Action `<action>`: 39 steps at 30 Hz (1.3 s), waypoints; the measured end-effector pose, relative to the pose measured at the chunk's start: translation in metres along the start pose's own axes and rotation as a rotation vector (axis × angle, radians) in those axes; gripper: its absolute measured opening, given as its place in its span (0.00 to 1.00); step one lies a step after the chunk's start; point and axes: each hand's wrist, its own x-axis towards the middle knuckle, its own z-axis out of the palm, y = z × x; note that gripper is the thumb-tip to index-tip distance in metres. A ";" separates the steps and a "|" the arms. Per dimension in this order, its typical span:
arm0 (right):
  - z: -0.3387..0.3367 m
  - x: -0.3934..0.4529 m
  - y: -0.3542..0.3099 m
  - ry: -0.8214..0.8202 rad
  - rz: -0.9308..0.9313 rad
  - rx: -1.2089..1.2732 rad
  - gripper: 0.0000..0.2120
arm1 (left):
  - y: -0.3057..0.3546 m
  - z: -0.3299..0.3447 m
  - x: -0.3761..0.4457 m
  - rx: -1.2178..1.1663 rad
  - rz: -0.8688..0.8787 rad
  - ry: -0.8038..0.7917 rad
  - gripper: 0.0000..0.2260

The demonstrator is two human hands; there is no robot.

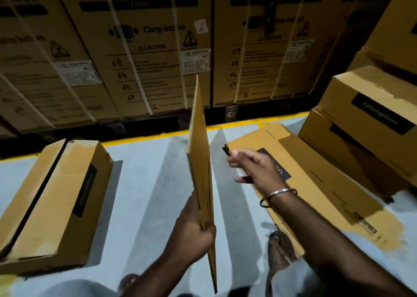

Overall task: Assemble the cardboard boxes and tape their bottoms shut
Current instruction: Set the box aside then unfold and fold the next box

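Head view: left hand (191, 233) pinches the flattened box (200, 161) upright on edge, ready for opening; right hand (255, 168), fingers loosely spread, reaches toward it holding nothing

Flattened box (199, 152) matt brown cardboard; floor (144, 183) smooth grey; bangle (279, 193) shiny metal.

This is a warehouse. Big strapped washing machine boxes (140, 48) stand in a row behind a yellow floor line (248, 121), with smaller cardboard boxes (370, 107) stacked nearby.

Grey floor (144, 183), yellow line (237, 125)
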 end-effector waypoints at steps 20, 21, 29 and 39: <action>-0.009 -0.012 0.002 -0.081 0.287 0.427 0.04 | -0.068 0.060 -0.006 0.244 0.286 -0.296 0.48; -0.005 -0.010 0.004 -0.090 0.290 0.420 0.04 | -0.074 0.058 -0.005 0.228 0.283 -0.305 0.48; 0.017 0.003 0.025 -0.063 0.193 0.369 0.08 | -0.093 0.053 0.004 0.126 0.265 -0.352 0.50; 0.025 0.003 0.046 -0.018 0.030 0.087 0.14 | -0.109 0.058 0.017 0.035 0.058 -0.635 0.63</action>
